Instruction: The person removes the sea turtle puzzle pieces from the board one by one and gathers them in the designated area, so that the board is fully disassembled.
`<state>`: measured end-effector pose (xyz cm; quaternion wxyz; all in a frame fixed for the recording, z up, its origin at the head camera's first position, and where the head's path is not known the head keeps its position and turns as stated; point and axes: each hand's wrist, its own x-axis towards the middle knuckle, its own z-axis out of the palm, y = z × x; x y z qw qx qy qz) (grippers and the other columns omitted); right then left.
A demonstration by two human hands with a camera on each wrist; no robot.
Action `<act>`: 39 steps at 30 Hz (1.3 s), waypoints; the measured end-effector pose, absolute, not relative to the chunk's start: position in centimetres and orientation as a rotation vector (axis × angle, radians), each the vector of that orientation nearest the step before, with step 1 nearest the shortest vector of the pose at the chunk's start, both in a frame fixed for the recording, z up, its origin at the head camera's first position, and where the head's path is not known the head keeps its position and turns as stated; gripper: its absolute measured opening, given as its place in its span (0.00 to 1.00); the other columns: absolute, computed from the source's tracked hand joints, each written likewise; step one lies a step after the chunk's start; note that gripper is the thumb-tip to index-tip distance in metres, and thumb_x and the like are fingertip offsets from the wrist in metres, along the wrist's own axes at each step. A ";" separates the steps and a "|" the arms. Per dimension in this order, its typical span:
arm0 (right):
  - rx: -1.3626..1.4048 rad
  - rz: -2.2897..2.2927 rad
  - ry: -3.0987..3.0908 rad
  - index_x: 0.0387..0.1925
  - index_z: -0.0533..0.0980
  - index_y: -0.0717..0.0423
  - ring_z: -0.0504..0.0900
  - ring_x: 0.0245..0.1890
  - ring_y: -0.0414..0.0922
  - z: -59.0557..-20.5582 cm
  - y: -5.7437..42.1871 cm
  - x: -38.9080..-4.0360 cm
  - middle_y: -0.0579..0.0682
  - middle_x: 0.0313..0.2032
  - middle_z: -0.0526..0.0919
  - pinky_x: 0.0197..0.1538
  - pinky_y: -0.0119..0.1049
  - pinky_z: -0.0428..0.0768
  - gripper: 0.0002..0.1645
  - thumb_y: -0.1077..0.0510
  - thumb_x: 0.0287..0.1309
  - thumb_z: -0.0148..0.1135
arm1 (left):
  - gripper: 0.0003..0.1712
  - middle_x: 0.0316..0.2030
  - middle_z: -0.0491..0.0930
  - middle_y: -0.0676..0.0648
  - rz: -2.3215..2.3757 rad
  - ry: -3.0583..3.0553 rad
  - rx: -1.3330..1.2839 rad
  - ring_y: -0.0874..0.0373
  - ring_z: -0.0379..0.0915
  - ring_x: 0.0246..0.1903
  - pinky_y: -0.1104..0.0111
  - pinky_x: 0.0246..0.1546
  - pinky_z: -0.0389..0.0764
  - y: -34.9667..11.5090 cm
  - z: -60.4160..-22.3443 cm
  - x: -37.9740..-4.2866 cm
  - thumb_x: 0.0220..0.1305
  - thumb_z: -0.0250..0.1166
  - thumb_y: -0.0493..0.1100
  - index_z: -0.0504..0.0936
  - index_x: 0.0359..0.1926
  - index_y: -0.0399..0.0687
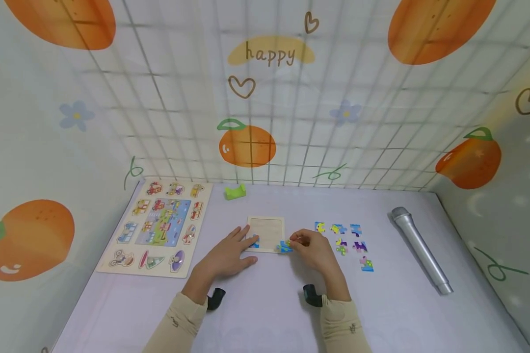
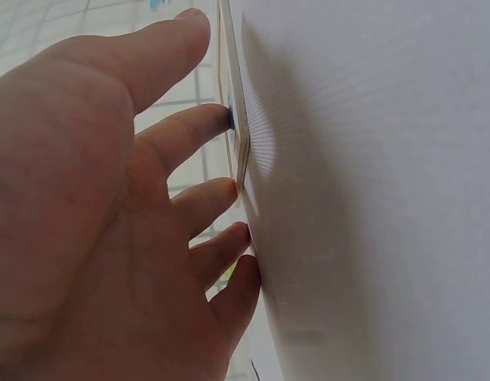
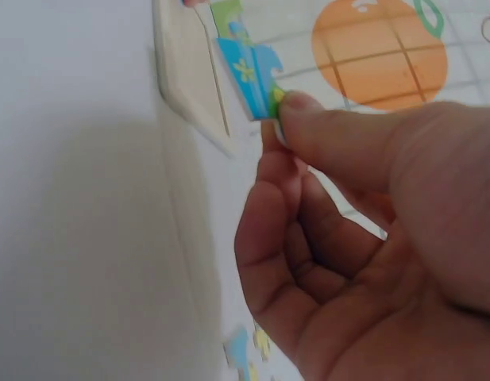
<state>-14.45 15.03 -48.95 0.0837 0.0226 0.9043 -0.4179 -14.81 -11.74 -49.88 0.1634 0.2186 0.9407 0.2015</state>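
A small square wooden puzzle tray (image 1: 266,229) lies in the middle of the table. My left hand (image 1: 226,254) rests along its left side with fingers spread; the index fingertip touches a blue jigsaw piece (image 1: 255,244) in the lower left corner. In the left wrist view, the fingertips of that hand (image 2: 109,190) meet the tray's edge (image 2: 241,135). Between thumb and finger, my right hand (image 1: 313,249) pinches a blue and green jigsaw piece (image 1: 284,246) over the tray's lower right corner. The right wrist view shows this piece (image 3: 246,75) tilted above the rim.
Several loose jigsaw pieces (image 1: 359,246) lie right of the right hand. Farther right is a silver microphone (image 1: 421,250). A wooden picture board (image 1: 108,260) with vehicle shapes lies at the left, and a light green block (image 1: 235,192) stands behind the tray.
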 end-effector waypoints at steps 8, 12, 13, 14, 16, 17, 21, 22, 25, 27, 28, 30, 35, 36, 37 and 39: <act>0.131 -1.244 2.694 0.39 0.84 0.48 0.78 0.34 0.43 -48.6 17.3 -13.3 0.46 0.34 0.86 0.33 0.33 0.74 0.04 0.53 0.64 0.69 | 0.36 0.81 0.49 0.43 0.579 2.682 0.616 0.40 0.42 0.81 0.45 0.78 0.57 -11.8 -49.9 -14.8 0.73 0.60 0.59 0.66 0.77 0.58; 0.186 -1.218 2.681 0.40 0.84 0.48 0.78 0.35 0.43 -48.5 19.0 -12.8 0.47 0.35 0.86 0.34 0.33 0.74 0.06 0.52 0.64 0.68 | 0.36 0.81 0.49 0.42 0.591 2.677 0.617 0.40 0.42 0.81 0.44 0.78 0.56 -11.7 -49.7 -14.6 0.73 0.61 0.58 0.66 0.77 0.57; 0.195 -1.209 2.679 0.40 0.84 0.49 0.78 0.35 0.44 -48.4 19.5 -12.7 0.47 0.35 0.86 0.34 0.33 0.74 0.06 0.52 0.64 0.68 | 0.35 0.81 0.49 0.42 0.589 2.676 0.616 0.40 0.42 0.81 0.44 0.78 0.56 -11.7 -49.6 -14.6 0.73 0.60 0.58 0.66 0.77 0.57; 0.200 -1.203 2.676 0.40 0.84 0.49 0.78 0.35 0.44 -48.3 20.0 -12.5 0.47 0.35 0.86 0.34 0.33 0.74 0.07 0.52 0.64 0.68 | 0.35 0.81 0.49 0.43 0.590 2.675 0.615 0.40 0.41 0.81 0.44 0.78 0.56 -11.7 -49.6 -14.6 0.73 0.60 0.58 0.66 0.77 0.57; 0.202 -1.192 2.673 0.41 0.84 0.50 0.78 0.35 0.44 -48.2 21.2 -12.2 0.47 0.35 0.86 0.35 0.33 0.74 0.08 0.52 0.65 0.67 | 0.35 0.81 0.49 0.43 0.595 2.671 0.610 0.40 0.41 0.81 0.44 0.78 0.56 -11.7 -49.6 -14.6 0.73 0.60 0.58 0.66 0.77 0.57; 0.198 -1.189 2.669 0.41 0.84 0.51 0.78 0.35 0.44 -48.1 21.9 -12.0 0.47 0.35 0.86 0.35 0.34 0.74 0.08 0.52 0.65 0.67 | 0.35 0.81 0.49 0.43 0.595 2.669 0.609 0.40 0.41 0.81 0.44 0.78 0.55 -11.6 -49.7 -14.6 0.74 0.60 0.58 0.66 0.77 0.57; 0.187 -1.164 2.683 0.43 0.84 0.53 0.78 0.37 0.43 -47.8 24.5 -11.2 0.48 0.37 0.88 0.37 0.34 0.75 0.09 0.53 0.65 0.67 | 0.35 0.82 0.48 0.44 0.594 2.670 0.606 0.41 0.40 0.81 0.45 0.78 0.55 -11.7 -49.9 -14.7 0.74 0.60 0.58 0.65 0.77 0.58; 0.187 -1.152 2.687 0.44 0.83 0.54 0.78 0.38 0.43 -47.7 25.1 -11.0 0.49 0.37 0.88 0.37 0.34 0.74 0.10 0.53 0.66 0.67 | 0.35 0.82 0.48 0.44 0.593 2.670 0.606 0.42 0.40 0.81 0.45 0.78 0.55 -11.7 -49.9 -14.8 0.74 0.59 0.58 0.65 0.77 0.59; 0.215 -1.120 2.690 0.45 0.83 0.55 0.78 0.40 0.45 -47.4 26.6 -10.5 0.51 0.39 0.87 0.37 0.34 0.74 0.13 0.51 0.66 0.66 | 0.35 0.82 0.48 0.44 0.592 2.676 0.609 0.42 0.40 0.81 0.45 0.78 0.56 -11.8 -50.1 -14.9 0.74 0.59 0.59 0.65 0.77 0.59; 0.231 -1.098 2.685 0.45 0.82 0.56 0.78 0.40 0.46 -47.3 27.3 -10.2 0.52 0.40 0.87 0.37 0.34 0.74 0.14 0.51 0.67 0.66 | 0.35 0.82 0.48 0.44 0.603 2.672 0.608 0.42 0.40 0.81 0.44 0.78 0.55 -11.8 -50.2 -14.9 0.74 0.59 0.59 0.65 0.77 0.59; 0.232 -1.085 2.683 0.45 0.82 0.57 0.77 0.40 0.46 -47.2 27.6 -10.1 0.52 0.40 0.86 0.37 0.34 0.73 0.15 0.50 0.67 0.65 | 0.35 0.82 0.48 0.44 0.608 2.668 0.607 0.42 0.40 0.81 0.44 0.78 0.55 -11.8 -50.2 -14.9 0.74 0.59 0.59 0.65 0.77 0.59; 0.255 -1.064 2.680 0.45 0.82 0.57 0.77 0.40 0.47 -47.2 28.0 -10.0 0.52 0.39 0.86 0.37 0.34 0.73 0.14 0.51 0.66 0.65 | 0.35 0.82 0.48 0.44 0.615 2.663 0.605 0.41 0.40 0.81 0.44 0.78 0.55 -11.9 -50.1 -14.9 0.74 0.59 0.59 0.65 0.77 0.59; 0.314 -1.014 2.672 0.44 0.81 0.57 0.75 0.38 0.47 -47.5 28.3 -10.0 0.52 0.38 0.84 0.35 0.35 0.70 0.13 0.52 0.65 0.66 | 0.35 0.82 0.48 0.43 0.623 2.661 0.610 0.41 0.41 0.81 0.44 0.78 0.56 -12.0 -50.1 -14.8 0.74 0.59 0.58 0.66 0.77 0.58; 0.319 -1.011 2.670 0.45 0.81 0.57 0.75 0.38 0.48 -47.5 28.3 -10.0 0.53 0.38 0.84 0.35 0.35 0.70 0.13 0.52 0.65 0.66 | 0.35 0.82 0.49 0.43 0.625 2.661 0.614 0.41 0.41 0.81 0.44 0.78 0.56 -12.0 -50.1 -14.8 0.74 0.59 0.58 0.66 0.77 0.58; 0.320 -1.005 2.672 0.45 0.82 0.57 0.76 0.38 0.48 -47.6 28.3 -10.0 0.54 0.39 0.85 0.35 0.35 0.70 0.14 0.52 0.65 0.66 | 0.35 0.81 0.49 0.43 0.627 2.662 0.619 0.41 0.41 0.81 0.44 0.78 0.56 -12.0 -50.1 -14.8 0.74 0.59 0.58 0.66 0.77 0.58; 0.313 -0.997 2.679 0.44 0.82 0.58 0.77 0.39 0.48 -47.7 28.3 -10.1 0.54 0.39 0.86 0.35 0.35 0.71 0.13 0.52 0.64 0.66 | 0.35 0.81 0.49 0.43 0.631 2.662 0.626 0.40 0.41 0.81 0.43 0.78 0.56 -12.0 -50.0 -14.8 0.74 0.59 0.58 0.66 0.77 0.57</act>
